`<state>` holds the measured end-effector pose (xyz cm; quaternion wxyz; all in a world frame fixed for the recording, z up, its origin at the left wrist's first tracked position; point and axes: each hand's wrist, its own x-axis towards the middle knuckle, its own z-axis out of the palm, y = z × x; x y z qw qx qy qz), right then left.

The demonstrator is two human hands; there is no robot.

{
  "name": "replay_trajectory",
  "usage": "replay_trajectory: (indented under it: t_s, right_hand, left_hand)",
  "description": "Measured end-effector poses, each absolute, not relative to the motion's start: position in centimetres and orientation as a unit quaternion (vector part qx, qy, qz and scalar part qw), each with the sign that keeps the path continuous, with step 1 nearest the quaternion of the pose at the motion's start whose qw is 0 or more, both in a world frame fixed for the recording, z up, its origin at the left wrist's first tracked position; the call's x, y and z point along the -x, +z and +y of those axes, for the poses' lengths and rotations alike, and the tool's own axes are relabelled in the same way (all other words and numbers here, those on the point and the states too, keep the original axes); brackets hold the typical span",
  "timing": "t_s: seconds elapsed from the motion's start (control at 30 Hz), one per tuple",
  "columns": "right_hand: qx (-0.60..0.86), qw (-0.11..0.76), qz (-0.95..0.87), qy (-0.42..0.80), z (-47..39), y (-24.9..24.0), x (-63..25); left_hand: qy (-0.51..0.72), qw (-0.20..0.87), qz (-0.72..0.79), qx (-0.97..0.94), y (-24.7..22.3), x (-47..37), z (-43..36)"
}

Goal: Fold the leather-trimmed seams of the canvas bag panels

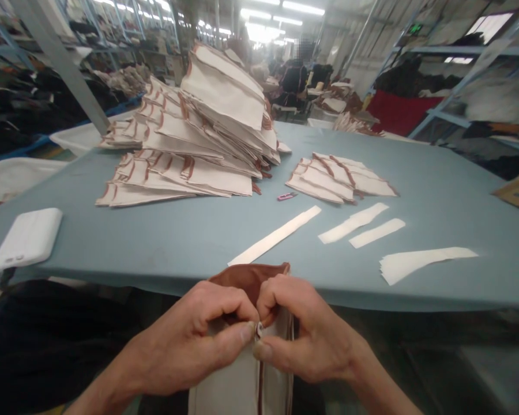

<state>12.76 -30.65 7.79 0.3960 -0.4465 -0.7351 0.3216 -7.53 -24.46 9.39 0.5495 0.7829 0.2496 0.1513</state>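
A cream fabric bag [225, 380] with brown lining and a brown seam hangs at the table's front edge, its upper rim open. My left hand [207, 334] pinches the bag's top edge from the left, thumb in front and fingers curled into the opening. Opposite it, my right hand [298, 328] is closed on the same edge, just right of the seam. Between the two thumbs sits a small shiny piece [258, 329], too small to name surely. The fingertips inside the bag are partly hidden.
Tall stacks of cream pieces with brown edging [185, 132] stand on the blue-green table [155, 242]. A smaller pile [328, 176], pink thread snips [286, 196] and several pale strips [419, 259] lie to the right. A white box-like device [28, 236] rests at left.
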Motion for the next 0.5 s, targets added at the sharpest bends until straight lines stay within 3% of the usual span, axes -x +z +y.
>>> replay_trajectory:
  t_s: [0.3, 0.4, 0.5]
  right_hand:
    - [0.385, 0.382, -0.630, 0.557, -29.7, 5.9, -13.3]
    - [0.394, 0.371, -0.626, 0.562, -29.9, 5.9, -13.1]
    - [0.425, 0.361, -0.675, 0.483, -30.2, 6.8, -12.7]
  left_hand:
    - [0.142, 0.673, 0.234, -0.687, 7.5, 7.6, -23.9]
    - [0.148, 0.672, 0.237, -0.686, 7.2, 7.8, -23.9]
    - [0.155, 0.643, 0.240, -0.711, 7.6, 8.2, -24.2]
